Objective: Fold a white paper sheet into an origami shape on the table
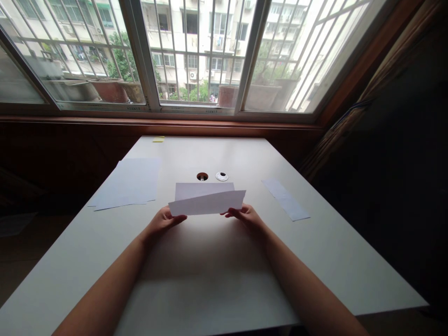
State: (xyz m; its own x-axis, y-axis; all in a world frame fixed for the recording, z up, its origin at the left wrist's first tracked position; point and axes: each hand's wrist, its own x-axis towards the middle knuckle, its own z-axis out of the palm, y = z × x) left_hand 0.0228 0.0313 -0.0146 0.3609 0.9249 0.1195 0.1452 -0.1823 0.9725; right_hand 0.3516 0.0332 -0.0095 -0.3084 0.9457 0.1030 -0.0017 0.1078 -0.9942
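Note:
Between my two hands is a white sheet of paper (206,203), folded over so that a slanted front flap overlaps a taller back part. My left hand (167,219) grips its lower left corner, with the thumb in front and the other fingers mostly hidden behind. At the lower right corner, my right hand (243,214) pinches the paper in the same way. The paper is held up over the white table (210,289), and a soft shadow falls below it.
Several loose white sheets (128,182) lie on the table's left side. A narrow paper strip (285,199) rests at the right. Behind the held paper are a round cable hole (202,176) and its white cover (221,176). Yellow sticky notes (158,139) lie by the far edge, below a barred window.

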